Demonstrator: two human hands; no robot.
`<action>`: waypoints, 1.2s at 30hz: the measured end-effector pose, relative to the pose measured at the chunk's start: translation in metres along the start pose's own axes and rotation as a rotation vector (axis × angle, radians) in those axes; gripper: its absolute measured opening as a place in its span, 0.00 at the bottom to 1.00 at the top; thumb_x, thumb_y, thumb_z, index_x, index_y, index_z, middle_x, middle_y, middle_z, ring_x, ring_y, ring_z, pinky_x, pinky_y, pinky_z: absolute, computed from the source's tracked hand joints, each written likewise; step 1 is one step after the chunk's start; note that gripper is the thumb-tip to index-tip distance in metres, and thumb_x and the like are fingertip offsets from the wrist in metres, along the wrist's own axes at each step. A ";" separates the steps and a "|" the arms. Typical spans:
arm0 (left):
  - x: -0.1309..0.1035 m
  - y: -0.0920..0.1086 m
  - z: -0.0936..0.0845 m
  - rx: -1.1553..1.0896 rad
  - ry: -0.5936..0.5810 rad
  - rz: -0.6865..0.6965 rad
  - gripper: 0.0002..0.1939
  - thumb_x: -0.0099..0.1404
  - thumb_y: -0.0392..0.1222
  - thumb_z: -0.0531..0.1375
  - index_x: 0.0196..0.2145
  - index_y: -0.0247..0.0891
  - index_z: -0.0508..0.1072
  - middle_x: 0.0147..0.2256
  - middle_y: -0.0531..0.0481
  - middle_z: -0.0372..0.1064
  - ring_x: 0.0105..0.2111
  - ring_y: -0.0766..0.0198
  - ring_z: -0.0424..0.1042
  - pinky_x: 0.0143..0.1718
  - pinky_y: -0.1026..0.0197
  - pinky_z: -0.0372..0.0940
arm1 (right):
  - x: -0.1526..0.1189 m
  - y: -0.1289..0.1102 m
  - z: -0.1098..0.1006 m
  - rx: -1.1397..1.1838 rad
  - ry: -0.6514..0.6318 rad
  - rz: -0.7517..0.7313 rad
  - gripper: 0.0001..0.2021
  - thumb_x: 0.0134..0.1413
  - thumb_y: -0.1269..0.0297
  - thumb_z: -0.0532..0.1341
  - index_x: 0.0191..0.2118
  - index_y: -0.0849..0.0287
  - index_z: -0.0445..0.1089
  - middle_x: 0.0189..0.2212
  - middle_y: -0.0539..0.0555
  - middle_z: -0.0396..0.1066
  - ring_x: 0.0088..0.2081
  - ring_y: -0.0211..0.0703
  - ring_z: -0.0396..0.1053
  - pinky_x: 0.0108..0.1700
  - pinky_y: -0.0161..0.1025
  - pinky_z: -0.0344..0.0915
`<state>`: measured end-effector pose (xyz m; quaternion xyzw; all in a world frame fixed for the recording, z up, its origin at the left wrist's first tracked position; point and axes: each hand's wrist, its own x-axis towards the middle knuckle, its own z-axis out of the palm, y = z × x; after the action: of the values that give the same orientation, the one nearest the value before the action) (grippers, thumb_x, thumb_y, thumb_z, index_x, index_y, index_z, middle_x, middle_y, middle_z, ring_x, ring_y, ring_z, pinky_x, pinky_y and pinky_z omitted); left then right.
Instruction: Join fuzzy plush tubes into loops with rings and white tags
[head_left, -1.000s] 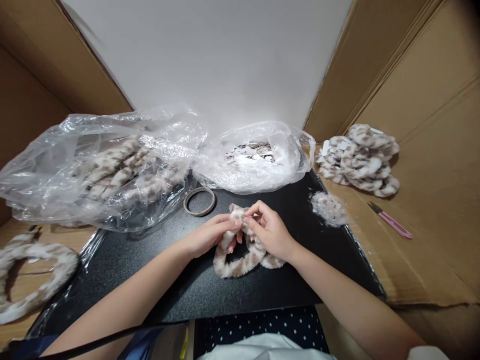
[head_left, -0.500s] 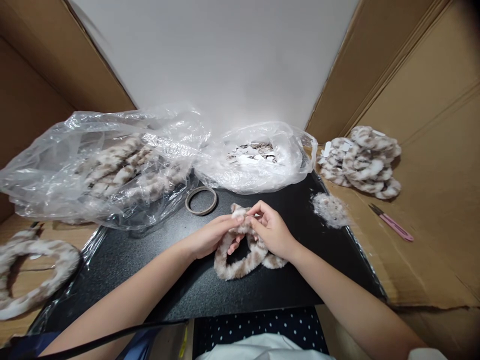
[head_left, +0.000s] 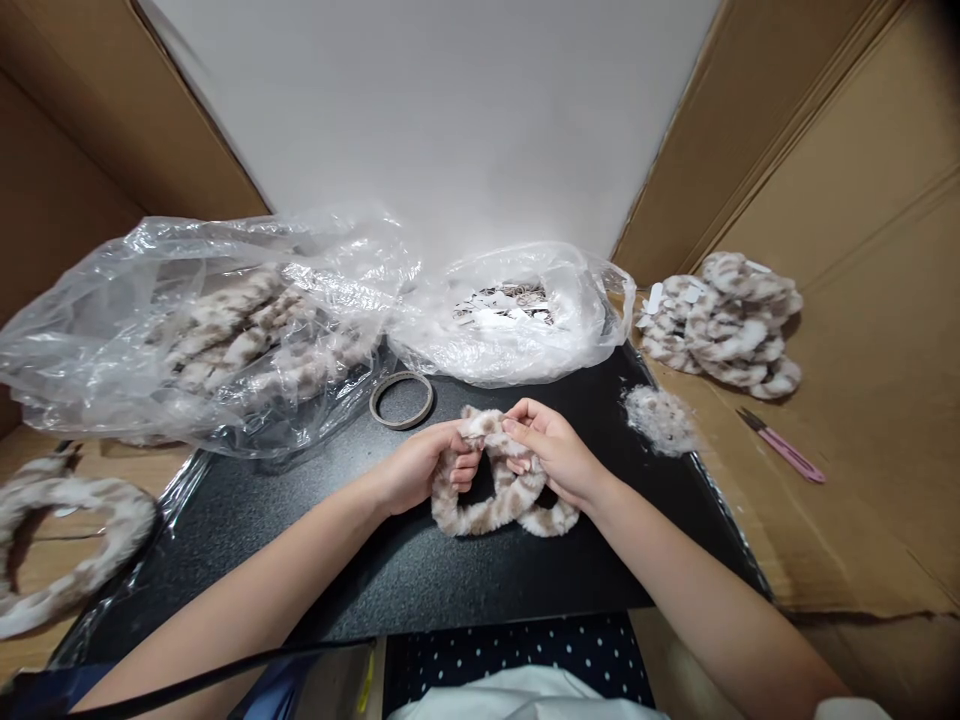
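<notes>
Over the middle of the black table, both hands hold a furry white-and-brown fabric loop point(head_left: 480, 518), which looks like a plush headband. My left hand point(head_left: 424, 465) is closed round its left side, with the fingers curled through the opening. On the upper right, my right hand point(head_left: 559, 455) pinches the loop between thumb and fingers. A second furry loop point(head_left: 551, 520) of the same cloth shows partly beneath the right hand; whether the two are joined I cannot tell. A small pointed tuft sticks up at the top between the hands.
Behind lie a clear bag point(head_left: 262, 330) of furry loops and another bag point(head_left: 510, 310) with white tags. A tape roll point(head_left: 402, 401) sits before them. To the right are fluff point(head_left: 661, 420), a pile of loops point(head_left: 724, 325) and pink-handled snips point(head_left: 784, 447). Another loop point(head_left: 79, 545) lies left.
My left fingers have curled into a closed grip on the loop's side. The loop's lower edge has risen slightly, and more of its top shows between the hands.
</notes>
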<state>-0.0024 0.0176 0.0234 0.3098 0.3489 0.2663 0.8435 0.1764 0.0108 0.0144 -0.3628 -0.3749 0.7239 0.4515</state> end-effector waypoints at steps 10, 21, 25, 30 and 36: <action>-0.001 -0.003 -0.005 0.195 -0.040 0.081 0.22 0.58 0.53 0.65 0.25 0.38 0.57 0.21 0.61 0.44 0.20 0.73 0.43 0.22 0.68 0.42 | -0.006 -0.009 0.000 -0.098 -0.010 -0.037 0.14 0.42 0.57 0.70 0.26 0.58 0.66 0.22 0.45 0.63 0.25 0.34 0.60 0.29 0.33 0.58; 0.001 -0.003 -0.006 0.218 0.105 0.304 0.18 0.59 0.52 0.64 0.27 0.36 0.64 0.22 0.59 0.45 0.22 0.72 0.45 0.23 0.68 0.47 | -0.005 -0.010 -0.009 -0.201 -0.064 -0.053 0.14 0.49 0.52 0.66 0.30 0.58 0.70 0.23 0.46 0.63 0.24 0.33 0.58 0.27 0.33 0.55; 0.000 -0.004 -0.005 0.192 0.091 0.303 0.17 0.58 0.51 0.65 0.28 0.35 0.67 0.22 0.58 0.47 0.22 0.72 0.47 0.23 0.68 0.50 | -0.007 -0.012 -0.008 -0.311 -0.172 -0.017 0.15 0.51 0.50 0.65 0.30 0.58 0.67 0.18 0.43 0.56 0.19 0.31 0.51 0.23 0.32 0.51; 0.001 -0.004 -0.003 0.134 0.094 0.325 0.17 0.56 0.52 0.67 0.29 0.35 0.69 0.22 0.58 0.50 0.23 0.71 0.48 0.24 0.68 0.52 | -0.010 -0.010 -0.005 -0.579 -0.214 -0.155 0.12 0.56 0.54 0.62 0.34 0.59 0.72 0.28 0.49 0.67 0.30 0.38 0.61 0.35 0.35 0.58; 0.000 -0.004 -0.001 0.069 0.086 0.291 0.19 0.54 0.52 0.68 0.24 0.35 0.67 0.20 0.57 0.51 0.22 0.71 0.50 0.25 0.66 0.53 | -0.007 -0.006 -0.008 -0.420 -0.218 -0.135 0.16 0.58 0.51 0.59 0.29 0.59 0.71 0.27 0.49 0.65 0.30 0.38 0.60 0.37 0.37 0.58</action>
<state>-0.0019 0.0151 0.0199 0.3741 0.3449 0.3865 0.7692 0.1875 0.0073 0.0171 -0.3427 -0.5868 0.6333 0.3704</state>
